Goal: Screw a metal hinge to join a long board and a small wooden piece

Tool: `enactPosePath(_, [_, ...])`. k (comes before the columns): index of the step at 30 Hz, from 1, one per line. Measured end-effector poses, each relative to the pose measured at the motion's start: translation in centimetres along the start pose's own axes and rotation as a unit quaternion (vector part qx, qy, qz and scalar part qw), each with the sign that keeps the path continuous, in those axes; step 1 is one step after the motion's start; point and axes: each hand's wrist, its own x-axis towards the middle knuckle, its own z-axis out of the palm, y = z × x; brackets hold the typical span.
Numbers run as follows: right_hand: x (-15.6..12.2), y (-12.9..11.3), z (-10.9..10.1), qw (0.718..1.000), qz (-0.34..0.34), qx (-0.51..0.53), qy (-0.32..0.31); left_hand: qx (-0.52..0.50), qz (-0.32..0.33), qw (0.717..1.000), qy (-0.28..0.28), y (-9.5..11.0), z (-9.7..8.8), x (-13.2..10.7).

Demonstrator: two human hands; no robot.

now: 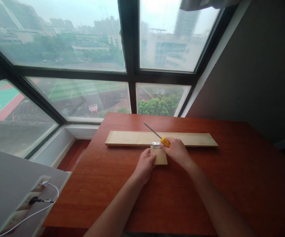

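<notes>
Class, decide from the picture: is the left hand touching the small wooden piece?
Touching. The head view shows the left hand gripping the small wooden piece at its left edge, thumb over its face.

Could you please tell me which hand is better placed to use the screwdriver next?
Probably the right hand: it holds the screwdriver by its yellow handle, close to the metal fitting. The left hand is occupied, gripping the small wooden board at its left edge.

left hand, right hand bare; forearms seemingly bare too
</notes>
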Motion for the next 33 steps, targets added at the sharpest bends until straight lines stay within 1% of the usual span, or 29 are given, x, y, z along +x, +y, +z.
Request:
enactPosePath(5, [-0.1,0.0,0.0,0.999,0.007,-0.038,0.007,-0.001,0.002,1.000,-0.005,-0.3,-0.2,0.2])
enactPosePath(8, [-0.2,-0.1,-0.1,0.999,0.002,-0.037,0.001,0.003,0.004,1.000,-0.003,-0.4,-0.2,0.3])
enactPosePath(11, [-0.5,-0.2,-0.9,1.000,0.001,-0.022,0.001,0.005,0.007,1.000,-0.004,-0.3,-0.2,0.3])
enactPosePath(14, [-0.9,0.0,-2.7,1.000,-0.006,0.012,0.004,0.007,0.006,1.000,-0.003,-0.3,-0.1,0.2])
enactPosePath(16, [-1.4,0.1,-4.5,0.997,-0.033,0.069,-0.002,0.010,0.006,1.000,0.001,-0.2,0.0,0.1])
enactPosePath(17, [-1.7,0.2,-5.5,0.996,-0.051,0.077,-0.003,0.012,0.005,1.000,0.003,-0.2,0.0,0.1])
enactPosePath(21, [-2.8,-0.1,-10.1,0.991,-0.123,0.049,0.015,0.013,0.002,1.000,0.009,-0.2,0.0,0.2])
enactPosePath(23, [-3.2,-0.5,-12.1,0.990,-0.120,0.041,0.062,0.014,0.001,1.000,0.010,-0.2,0.0,0.2])
enactPosePath(25, [-3.6,-0.9,-13.7,0.986,-0.118,0.033,0.113,0.014,0.001,1.000,0.010,-0.3,0.0,0.3])
enactPosePath(27, [-3.8,-1.3,-14.7,0.982,-0.129,0.016,0.136,0.013,0.002,1.000,0.008,-0.3,-0.1,0.4])
enactPosePath(29, [-4.0,-1.6,-15.1,0.981,-0.127,0.009,0.144,0.012,0.005,1.000,0.007,-0.3,-0.1,0.5])
enactPosePath(33, [-4.2,-2.2,-14.7,0.985,-0.117,0.012,0.126,0.011,0.008,1.000,0.002,-0.4,-0.1,0.6])
